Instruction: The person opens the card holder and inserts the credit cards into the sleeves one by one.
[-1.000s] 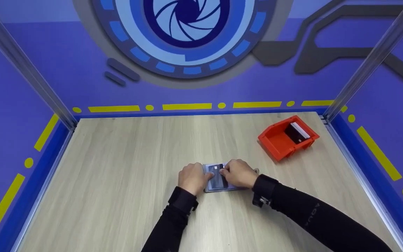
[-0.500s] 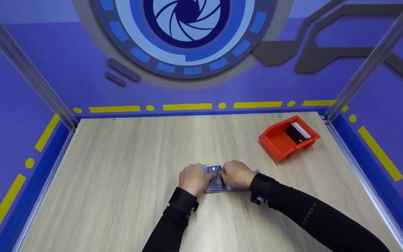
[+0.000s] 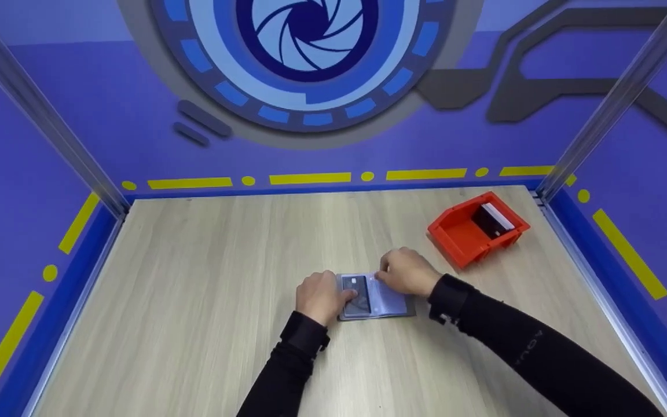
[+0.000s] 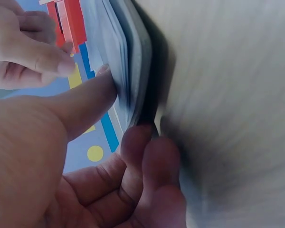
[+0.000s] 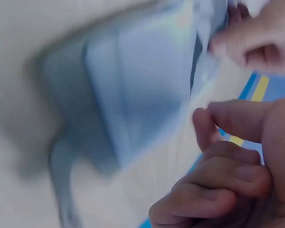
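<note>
A card holder [image 3: 390,298] lies spread on the table, with clear plastic sleeves over its pages. A dark bank card [image 3: 356,284] with a pale chip sits in the left-hand sleeve. My left hand [image 3: 319,296] grips the holder's left side, thumb on top over the card and fingers beneath the cover, as the left wrist view shows. At the top of the right-hand page is my right hand [image 3: 407,271], its fingers curled. Its thumb and forefinger tips [image 5: 204,114] come together beside the holder, with nothing visible between them. The holder's strap [image 5: 61,185] sticks out at one side.
An orange-red bin [image 3: 461,229] stands at the table's back right, with a dark, white-edged object [image 3: 493,220] inside. Blue-purple panels [image 3: 322,159] with yellow marks wall the table [image 3: 223,260] at the back and sides.
The dark card's edge stuck out rightward under my right fingers; it has shifted left into the sleeve. My right hand has then moved away up and right, uncovering the right page. My left hand stays.
</note>
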A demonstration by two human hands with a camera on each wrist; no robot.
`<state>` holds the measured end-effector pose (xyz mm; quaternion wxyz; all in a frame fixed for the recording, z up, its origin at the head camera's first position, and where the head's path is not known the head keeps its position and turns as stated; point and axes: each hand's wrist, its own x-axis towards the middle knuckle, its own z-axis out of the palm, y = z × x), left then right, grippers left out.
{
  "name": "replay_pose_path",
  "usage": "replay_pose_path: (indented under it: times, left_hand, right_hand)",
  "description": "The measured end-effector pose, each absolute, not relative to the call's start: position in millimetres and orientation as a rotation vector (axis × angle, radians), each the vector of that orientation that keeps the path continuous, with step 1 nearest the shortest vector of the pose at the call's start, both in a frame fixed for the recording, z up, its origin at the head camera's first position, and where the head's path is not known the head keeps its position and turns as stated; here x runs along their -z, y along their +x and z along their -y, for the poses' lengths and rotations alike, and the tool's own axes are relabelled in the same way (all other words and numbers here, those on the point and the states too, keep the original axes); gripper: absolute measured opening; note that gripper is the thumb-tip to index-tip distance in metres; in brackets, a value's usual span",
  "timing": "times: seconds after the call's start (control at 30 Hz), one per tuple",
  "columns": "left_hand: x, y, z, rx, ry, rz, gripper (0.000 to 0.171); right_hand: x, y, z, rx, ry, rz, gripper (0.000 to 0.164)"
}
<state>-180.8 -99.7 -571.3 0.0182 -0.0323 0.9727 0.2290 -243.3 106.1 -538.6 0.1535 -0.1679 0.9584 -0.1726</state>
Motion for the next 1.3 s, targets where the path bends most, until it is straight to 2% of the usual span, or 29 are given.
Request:
replay_pose_path:
  times: [0.1, 0.33, 0.5, 0.73, 0.97, 1.1, 1.3]
  left_hand:
    - [570.9, -181.0, 100.7, -0.708, -0.107, -3.009, 0.047]
    - [570.7, -180.2, 102.3, -0.730, -0.134, -2.980, 0.047]
    - [571.0, -179.6, 100.4, -0.757, -0.131, -2.974, 0.047]
    - [568.5, -178.7, 99.0, -0.780, -0.113, -2.975, 0.045]
    - [566.7, -179.2, 98.4, -0.769, -0.116, -2.986, 0.045]
    - [566.7, -179.2, 97.6, -0.760, -0.122, -2.975, 0.045]
    - [567.5, -179.2, 97.3, -0.740, -0.123, -2.977, 0.045]
  right_hand:
    - [535.1, -251.6, -119.8, 0.431, -0.477, -2.741, 0.021]
    - [544.5, -258.2, -135.6, 0.426, -0.492, -2.647, 0.041]
    - [550.9, -259.9, -135.2, 0.477, -0.605, -2.637, 0.042]
    - [551.3, -258.6, -133.6, 0.475, -0.774, -2.708, 0.031]
    - [552.4, -262.4, -136.4, 0.599, -0.591, -2.627, 0.005]
    - [548.6, -263.7, -139.0, 0.643, -0.503, -2.539, 0.016]
    - [537.5, -262.6, -130.6, 0.701, -0.541, -2.493, 0.031]
